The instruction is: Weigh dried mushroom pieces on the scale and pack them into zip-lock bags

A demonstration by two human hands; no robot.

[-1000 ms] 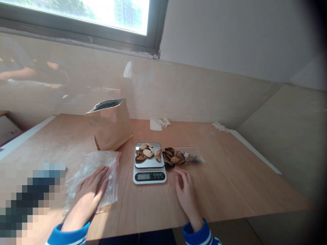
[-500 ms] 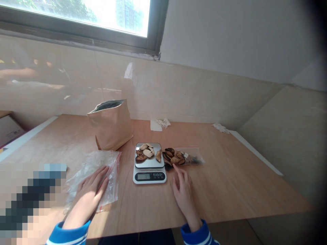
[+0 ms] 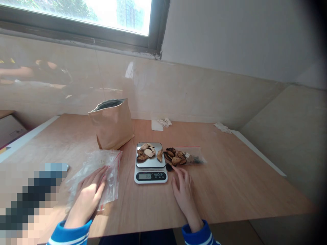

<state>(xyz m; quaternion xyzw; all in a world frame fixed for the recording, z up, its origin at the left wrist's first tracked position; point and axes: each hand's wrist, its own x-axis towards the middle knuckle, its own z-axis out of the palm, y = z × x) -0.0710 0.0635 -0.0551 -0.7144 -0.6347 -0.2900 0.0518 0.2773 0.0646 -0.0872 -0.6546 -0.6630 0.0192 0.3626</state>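
My left hand (image 3: 88, 192) lies flat with fingers stretched out on clear plastic zip bags (image 3: 112, 182) with a red seal line. Beside the scale, my right hand (image 3: 182, 189) rests on the table with its fingers apart, holding nothing. Its index fingertip is at a dark dried slice (image 3: 169, 167); whether they touch I cannot tell. A white digital kitchen scale (image 3: 150, 172) stands between my hands, its display lit. Several dried brown-and-pale slices (image 3: 150, 152) lie on its metal plate. More dried slices (image 3: 176, 160) are piled by a small clear bag (image 3: 196, 154) right of the scale.
An open brown paper pouch (image 3: 112, 126) stands behind the zip bags. White paper (image 3: 157, 125) and crumpled tissue (image 3: 222, 128) lie toward the wall. A blurred-out object (image 3: 38, 190) is at the left. A box (image 3: 10, 129) sits beyond the table's left edge.
The digits on the scale's display look different, though they are hard to read. The whole view has shifted slightly; both hands stay in nearly the same places.
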